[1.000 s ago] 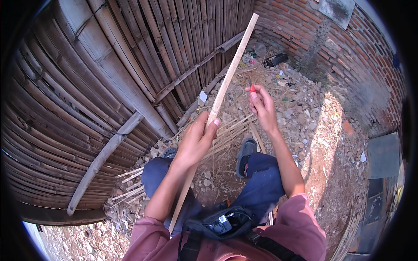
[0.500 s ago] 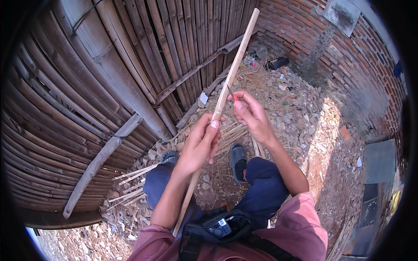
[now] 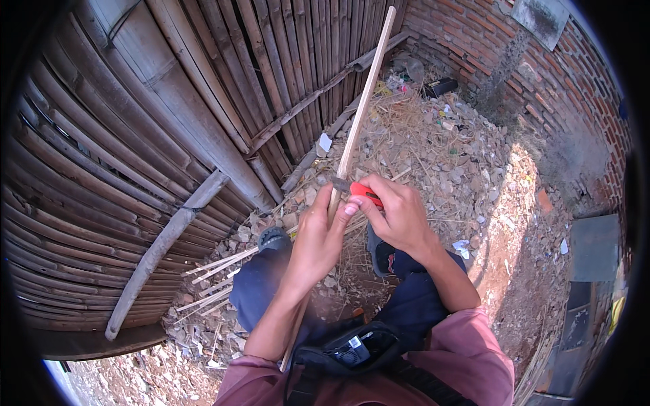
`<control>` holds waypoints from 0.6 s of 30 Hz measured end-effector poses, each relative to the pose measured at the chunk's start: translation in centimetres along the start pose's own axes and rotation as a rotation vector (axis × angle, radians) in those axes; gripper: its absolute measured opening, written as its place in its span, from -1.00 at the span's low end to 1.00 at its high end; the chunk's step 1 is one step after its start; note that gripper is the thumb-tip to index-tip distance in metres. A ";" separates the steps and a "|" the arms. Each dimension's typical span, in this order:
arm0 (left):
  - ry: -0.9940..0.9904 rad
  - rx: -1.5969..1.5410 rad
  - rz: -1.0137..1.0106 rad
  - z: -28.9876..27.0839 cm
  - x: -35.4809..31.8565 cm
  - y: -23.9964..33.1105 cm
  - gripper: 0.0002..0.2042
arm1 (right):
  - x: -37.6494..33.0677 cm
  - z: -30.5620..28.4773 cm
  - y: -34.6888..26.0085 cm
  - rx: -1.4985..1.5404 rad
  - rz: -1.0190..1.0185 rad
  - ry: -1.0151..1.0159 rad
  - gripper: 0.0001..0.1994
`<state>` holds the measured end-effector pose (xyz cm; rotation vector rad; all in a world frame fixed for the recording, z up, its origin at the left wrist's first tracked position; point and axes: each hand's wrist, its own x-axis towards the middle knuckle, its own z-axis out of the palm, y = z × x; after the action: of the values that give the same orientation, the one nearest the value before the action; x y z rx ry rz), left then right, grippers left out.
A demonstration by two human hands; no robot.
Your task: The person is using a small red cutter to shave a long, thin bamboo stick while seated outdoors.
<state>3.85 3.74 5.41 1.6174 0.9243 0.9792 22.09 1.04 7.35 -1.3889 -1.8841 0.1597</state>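
Rising far to the left of the left hand (image 3: 317, 245), I see a big brown bamboo wall (image 3: 156, 88). Past the right hand (image 3: 401, 215), up and to its right, stands a red brick wall (image 3: 575, 88). Under both hands is the ground (image 3: 467, 183), full of little stones and dry straw. The person wears a dull pink shirt (image 3: 467, 345) and dark blue pants (image 3: 426, 294), and the bent knees are below the hands.

A long wooden stick (image 3: 362, 108) goes through the left hand. Its top points up and away from that hand, and its low end comes back near the open black bag (image 3: 345, 352) below both hands. Some thin sticks (image 3: 220, 272) lie on the stones, down and to the left of the left hand. A gray shoe (image 3: 273, 238) is nearer to that hand on the same side.

The left hand is curled around the stick. The right hand is bent closed, pinching a red knife (image 3: 366, 194). The gray blade lies across the stick, just above the left hand. A white scrap (image 3: 461, 248) lies down and right of the right hand.
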 end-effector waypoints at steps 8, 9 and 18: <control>-0.017 -0.005 0.050 -0.1 -0.1 -0.2 -0.67 | 0.2 0.3 -0.1 0.034 -0.011 -0.034 -0.79; -0.021 0.001 0.021 -0.1 -0.1 0.0 -0.68 | 0.2 0.4 -0.1 0.040 -0.019 -0.032 -0.79; 0.024 -0.099 -0.003 0.5 0.1 -1.4 -0.57 | 0.2 0.2 -0.1 -0.001 0.001 -0.041 -0.77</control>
<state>4.19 3.98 3.96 1.5234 0.8811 1.0288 21.81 1.19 7.34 -1.3976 -1.9176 0.1893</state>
